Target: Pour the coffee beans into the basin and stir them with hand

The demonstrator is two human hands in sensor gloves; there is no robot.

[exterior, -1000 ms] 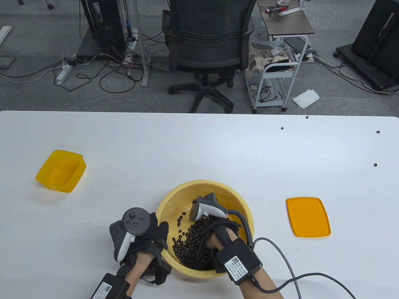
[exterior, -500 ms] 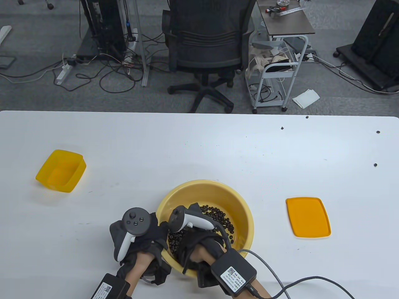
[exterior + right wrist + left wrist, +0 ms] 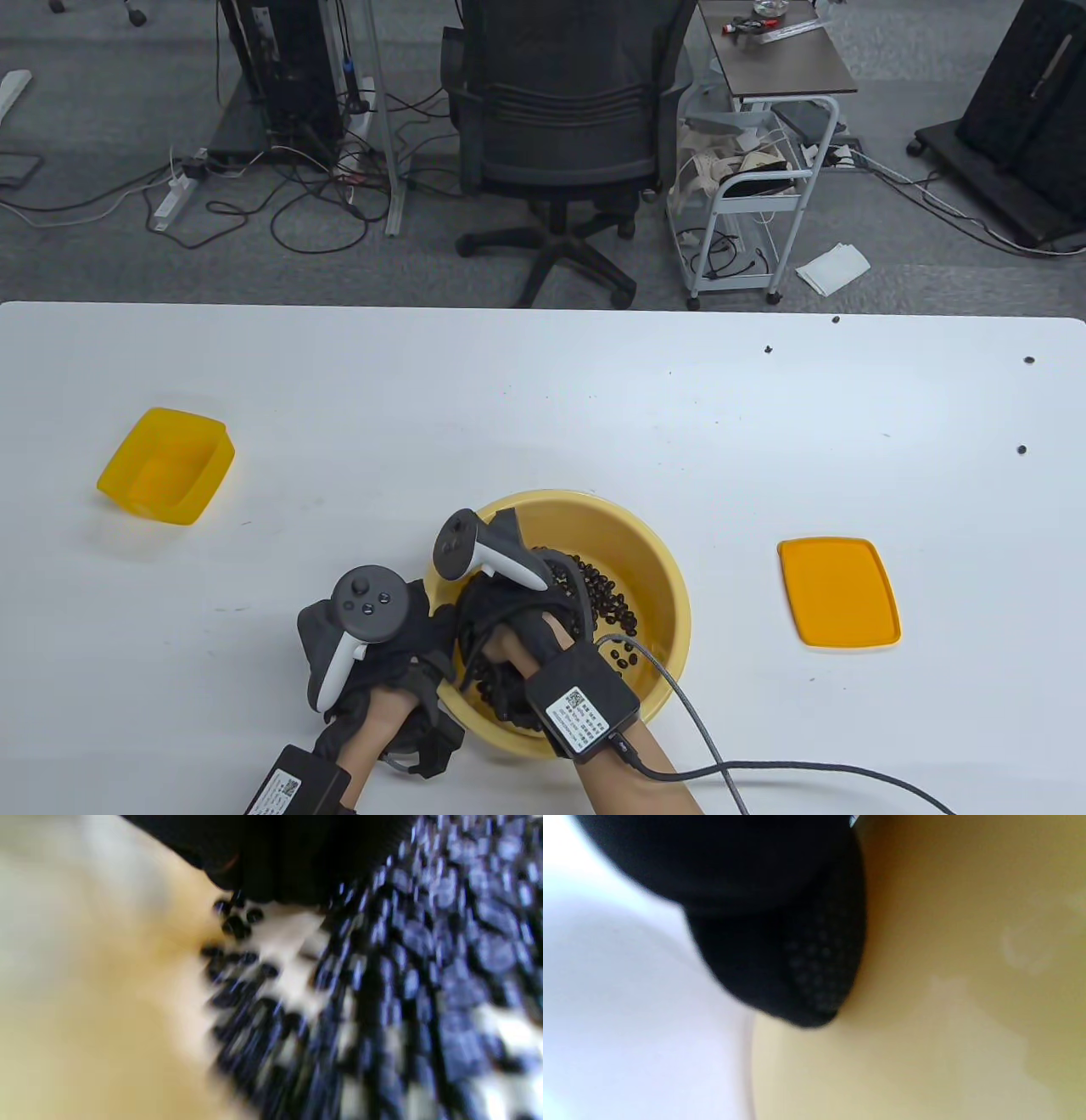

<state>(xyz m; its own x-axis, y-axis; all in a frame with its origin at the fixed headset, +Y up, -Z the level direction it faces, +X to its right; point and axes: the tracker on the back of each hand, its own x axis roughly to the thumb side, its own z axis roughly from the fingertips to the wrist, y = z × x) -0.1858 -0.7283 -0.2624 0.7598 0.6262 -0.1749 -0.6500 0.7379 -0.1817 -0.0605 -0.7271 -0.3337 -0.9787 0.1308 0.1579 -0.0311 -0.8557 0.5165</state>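
at about nine o'clock on the table point(image 3: 543, 407) sits the small yellow tub point(image 3: 167, 465), bare inside, so the pour looks finished and you are in the stirring step. moving right, your left hand point(image 3: 373, 654) rests against the outside of the basin point(image 3: 653, 552) at its eight o'clock rim; the left wrist view shows one gloved fingertip point(image 3: 814, 976) touching the yellow wall point(image 3: 967, 963), but you cannot tell from either view whether the fingers are curled round the rim or merely pressed flat against it. next, your right hand point(image 3: 509, 628) is down inside the basin on its nine o'clock side, fingers buried among the coffee beans point(image 3: 607, 598); the right wrist view is a smear of beans point(image 3: 382, 984) under the glove, and whether those fingers are spread loose or clenched cannot be made out. what matters for your next sweep: the visible beans lie in a band from the hand toward two to four o'clock, with more tucked under your wrist at six, while the far wall from twelve to two looks bare. so the mass lies to the right of your stirring hand, and a sweep toward three o'clock would likely meet it. further right, at four o'clock on the table, the orange lid point(image 3: 838, 592) lies flat, well apart from the basin.
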